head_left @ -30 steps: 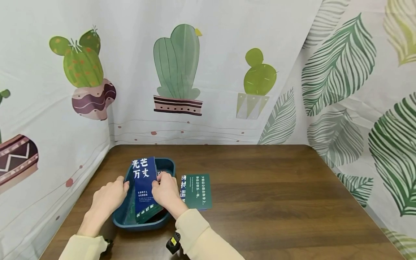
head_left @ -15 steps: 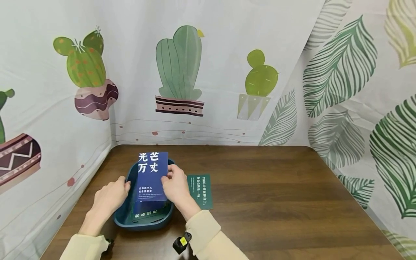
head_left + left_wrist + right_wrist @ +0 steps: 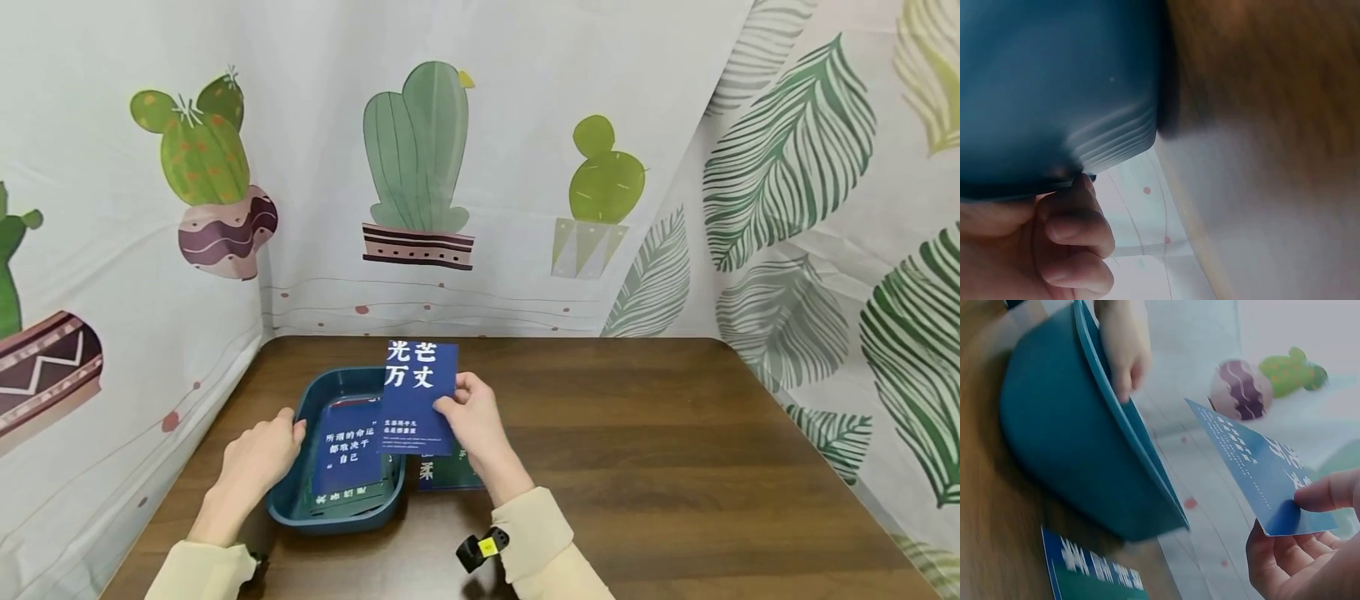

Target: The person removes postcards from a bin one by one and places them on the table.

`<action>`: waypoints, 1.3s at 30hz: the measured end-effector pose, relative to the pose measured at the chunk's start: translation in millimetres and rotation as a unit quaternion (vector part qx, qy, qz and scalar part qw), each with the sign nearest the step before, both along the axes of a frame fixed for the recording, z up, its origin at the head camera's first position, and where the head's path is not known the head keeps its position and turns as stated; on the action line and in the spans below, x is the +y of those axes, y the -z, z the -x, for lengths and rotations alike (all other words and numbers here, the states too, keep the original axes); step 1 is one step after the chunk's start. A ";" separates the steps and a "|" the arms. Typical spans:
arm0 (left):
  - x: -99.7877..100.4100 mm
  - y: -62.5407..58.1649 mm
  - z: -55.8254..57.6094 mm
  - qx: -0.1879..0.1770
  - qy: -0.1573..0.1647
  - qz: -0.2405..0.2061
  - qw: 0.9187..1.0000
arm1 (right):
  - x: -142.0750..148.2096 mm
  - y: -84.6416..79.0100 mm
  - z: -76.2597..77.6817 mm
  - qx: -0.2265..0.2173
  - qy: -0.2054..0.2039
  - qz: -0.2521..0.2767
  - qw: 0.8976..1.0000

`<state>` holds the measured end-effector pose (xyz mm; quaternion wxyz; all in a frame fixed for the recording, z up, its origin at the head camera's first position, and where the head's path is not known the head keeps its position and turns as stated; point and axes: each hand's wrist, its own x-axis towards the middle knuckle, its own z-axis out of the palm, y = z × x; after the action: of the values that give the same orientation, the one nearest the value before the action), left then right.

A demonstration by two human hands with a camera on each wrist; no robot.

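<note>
My right hand (image 3: 480, 425) pinches a blue card (image 3: 418, 400) with white lettering by its right edge, thumb on the printed face. The card is held up over the right rim of a dark teal plastic bin (image 3: 281, 504). In the right wrist view the same card (image 3: 1241, 462) is tilted and apart from the bin. My left hand (image 3: 258, 458) grips the bin's left rim, its curled fingers (image 3: 1082, 231) showing outside the wall in the left wrist view. Inside the bin lies another blue card (image 3: 348, 450) over several green ones.
A green card (image 3: 453, 475) with a blue edge lies on the brown wooden table (image 3: 637, 467), right of the bin and partly hidden by the right hand and its card. A cloth (image 3: 510, 167) printed with cacti and leaves hangs behind the table.
My right hand has lifted the blue card out of the bin and carried it rightward, uncovering another blue card inside. The left hand has stayed on the rim.
</note>
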<state>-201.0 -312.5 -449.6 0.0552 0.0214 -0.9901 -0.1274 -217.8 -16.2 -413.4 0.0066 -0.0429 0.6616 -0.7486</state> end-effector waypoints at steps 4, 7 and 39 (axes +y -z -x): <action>-0.6 -1.5 0.2 0.005 0.000 0.004 1.000 | 22.4 4.2 5.7 -0.007 0.001 -0.001 1.000; -0.1 -1.5 -0.1 0.002 0.000 0.003 1.000 | 38.5 8.4 11.2 -0.010 0.005 -0.011 1.000; 0.1 2.2 -0.1 0.004 0.000 0.001 1.000 | 89.3 51.3 28.9 -0.080 0.039 -0.213 0.973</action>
<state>-200.9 -312.5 -451.8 0.0589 0.0205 -0.9900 -0.1264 -246.8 73.2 -464.7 0.0391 0.0453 0.8045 -0.5909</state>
